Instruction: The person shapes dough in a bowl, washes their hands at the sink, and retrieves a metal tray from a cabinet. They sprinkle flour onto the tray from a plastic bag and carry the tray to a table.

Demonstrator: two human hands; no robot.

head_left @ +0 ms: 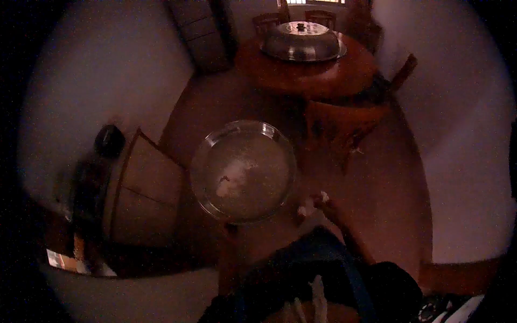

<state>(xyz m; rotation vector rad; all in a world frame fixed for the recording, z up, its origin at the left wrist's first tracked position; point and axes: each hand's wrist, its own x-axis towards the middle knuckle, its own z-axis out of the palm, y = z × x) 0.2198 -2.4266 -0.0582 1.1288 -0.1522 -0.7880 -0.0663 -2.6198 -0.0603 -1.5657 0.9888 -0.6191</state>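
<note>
A wide round metal tray with a shiny raised rim is held out in front of me, with a whitish patch on its flat bottom. My left hand grips its near edge from below; deep shadow hides most of its fingers. To the right of the tray, apart from it, is my right hand, close to my body. White matter sticks to its fingers, which look slightly bent and apart, with nothing visible held in them. The picture is dim and grainy.
Ahead stands a round reddish wooden table carrying a large domed metal lid. A wooden chair stands on its near side. To my left is a pale cabinet with a dark frame. White walls flank the reddish floor.
</note>
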